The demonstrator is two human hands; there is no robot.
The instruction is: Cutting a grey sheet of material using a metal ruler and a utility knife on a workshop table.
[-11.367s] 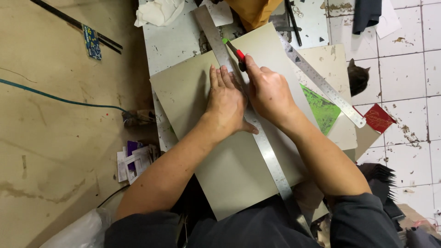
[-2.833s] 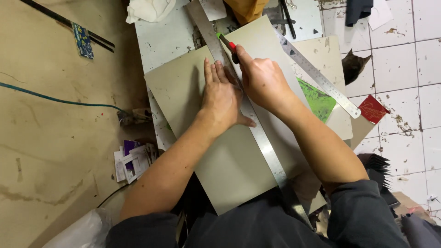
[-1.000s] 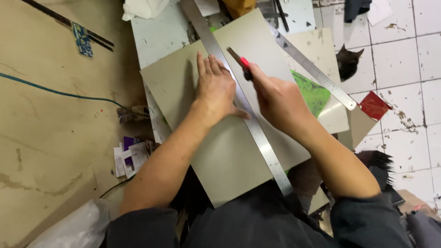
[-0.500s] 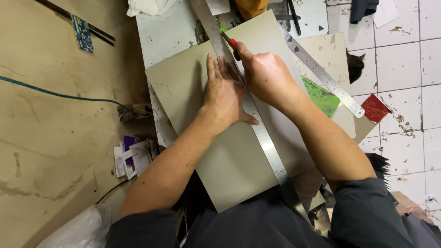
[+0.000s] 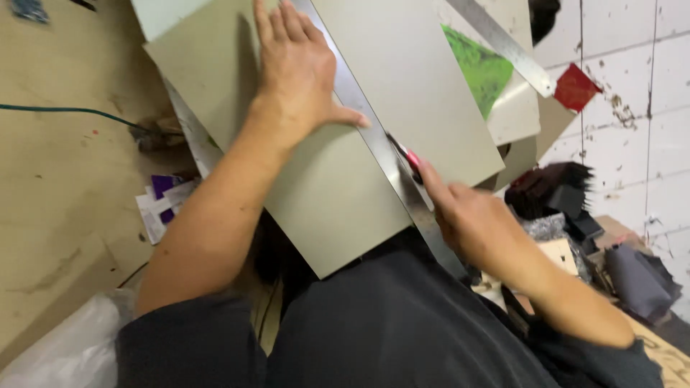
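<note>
A large grey board [image 5: 424, 86] lies in front of me, tilted across the view. A long steel ruler [image 5: 374, 140] runs diagonally along it. My left hand [image 5: 298, 68] lies flat on the board with the thumb pressing on the ruler. My right hand [image 5: 467, 219] grips a red-handled utility knife [image 5: 406, 156] near the board's lower edge, its blade against the ruler's right side.
A second steel ruler [image 5: 510, 47] lies at the upper right over a green sheet [image 5: 481, 68] and a red scrap [image 5: 575, 86]. Dark fabric and foam pieces [image 5: 560, 194] pile up at right on white tiles. Papers [image 5: 162, 205] and a green cable [image 5: 65, 111] lie on the left.
My right hand has drawn the knife down along the ruler from the board's far end to near its lower edge. The view has moved closer; my left hand still holds the ruler.
</note>
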